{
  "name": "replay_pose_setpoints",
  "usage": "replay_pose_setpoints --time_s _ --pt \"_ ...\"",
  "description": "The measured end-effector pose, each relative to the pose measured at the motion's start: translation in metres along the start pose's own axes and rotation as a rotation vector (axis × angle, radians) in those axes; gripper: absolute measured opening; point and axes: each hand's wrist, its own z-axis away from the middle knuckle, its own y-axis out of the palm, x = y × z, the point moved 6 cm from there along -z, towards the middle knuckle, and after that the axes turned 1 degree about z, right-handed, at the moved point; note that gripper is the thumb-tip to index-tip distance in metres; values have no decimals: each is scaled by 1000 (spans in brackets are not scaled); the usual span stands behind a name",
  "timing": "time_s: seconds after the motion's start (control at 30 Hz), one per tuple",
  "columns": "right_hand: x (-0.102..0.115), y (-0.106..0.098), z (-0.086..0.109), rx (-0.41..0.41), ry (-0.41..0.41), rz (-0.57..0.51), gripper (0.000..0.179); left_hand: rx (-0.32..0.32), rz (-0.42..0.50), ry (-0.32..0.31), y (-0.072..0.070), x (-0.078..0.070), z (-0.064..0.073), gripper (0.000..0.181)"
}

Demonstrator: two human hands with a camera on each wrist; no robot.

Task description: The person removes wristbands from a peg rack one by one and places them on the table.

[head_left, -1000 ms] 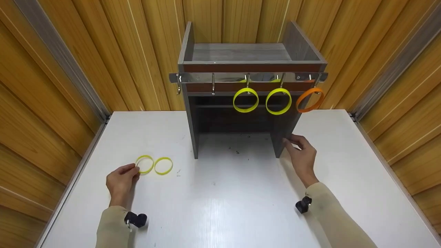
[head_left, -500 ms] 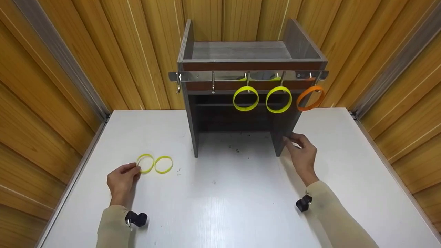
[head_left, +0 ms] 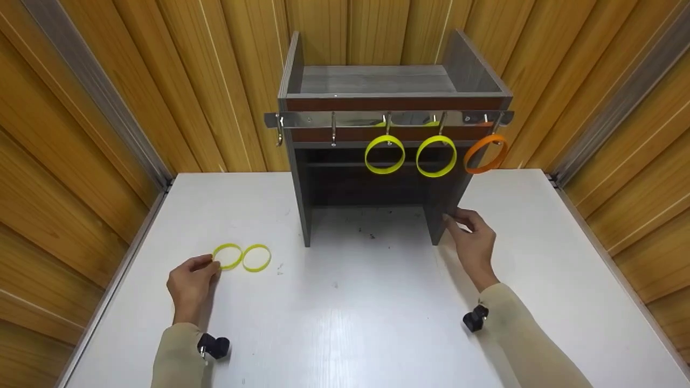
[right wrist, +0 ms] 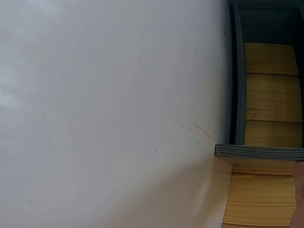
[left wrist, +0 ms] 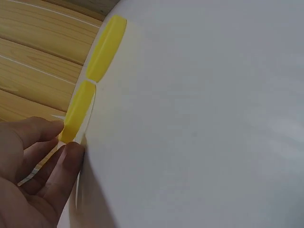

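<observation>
In the head view my left hand [head_left: 191, 283] pinches the near left edge of a yellow ring [left wrist: 78, 110] between thumb and fingers, low over the white table. A second yellow ring [head_left: 256, 258] lies right beside it, their rims almost meeting. On the other side, my right hand [head_left: 472, 242] holds the lower right side panel [head_left: 439, 223] of a grey wooden shelf, thumb at the front edge and fingertips partly hidden behind it. Only a sliver of that hand [right wrist: 298, 194] shows in the right wrist view, beside the panel.
Across the shelf's front runs a metal hook rail [head_left: 361, 119]. Two yellow rings [head_left: 385, 171] and an orange ring [head_left: 468, 161] hang from its right-hand hooks; the two left hooks bear nothing. Wood-patterned walls [head_left: 232, 81] border the white table [head_left: 334, 334] at the back and sides.
The yellow ring in my left hand has tipped slightly flatter toward the table. My right hand, the shelf and the hanging rings stay in place.
</observation>
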Motion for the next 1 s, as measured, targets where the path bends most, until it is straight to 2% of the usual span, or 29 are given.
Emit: replay_pose_setpoints --time_s 0.13,0.23,0.43,0.6,0.77,1.0 --pt "10 -1 3 8 -9 0 20 -30 -59 37 -1 -6 1 31" --pt "15 -2 4 9 -14 -13 20 -36 -47 57 -1 -13 3 31" --pt "-7 -1 -1 5 5 -14 20 -38 41 106 6 -33 6 30" --pt "-22 -1 -5 18 2 -8 21 -25 93 152 18 -55 11 30" --pt "-22 -2 -6 14 -26 -11 19 -9 165 203 32 -79 19 29" --pt "-22 -2 -7 2 -51 -30 18 23 226 309 51 -113 34 25"
